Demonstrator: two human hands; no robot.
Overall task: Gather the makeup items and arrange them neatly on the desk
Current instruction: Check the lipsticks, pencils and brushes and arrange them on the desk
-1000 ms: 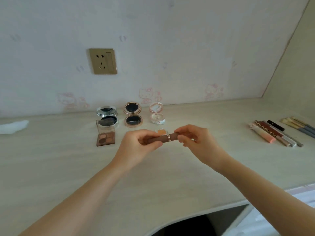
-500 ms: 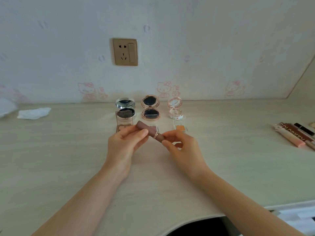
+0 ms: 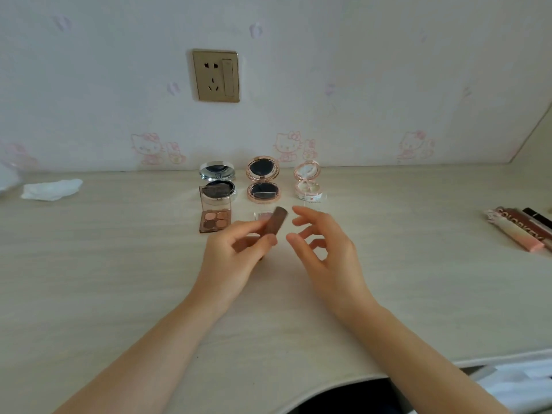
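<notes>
Lipstick point(image 3: 275, 224): pinched in my left hand point(image 3: 236, 258); right hand point(image 3: 324, 249) loose, fingers spread, holding nothing. Best set upright beside the eyeshadow palette point(image 3: 215, 216), keeping the row straight.

Pale wood-grain desk point(image 3: 119, 279), matt. Mirror-bright silver compact point(image 3: 217, 180); glossy rose-gold compact point(image 3: 263, 182). Matt brown lipstick tube point(image 3: 274, 224). Brushed gold socket plate point(image 3: 215, 75).

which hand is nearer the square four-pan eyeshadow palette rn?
Left. The left hand, holding a brown lipstick tube, sits just right of and in front of the square four-pan eyeshadow palette. The right hand is open, farther right, beyond the tube.
</notes>
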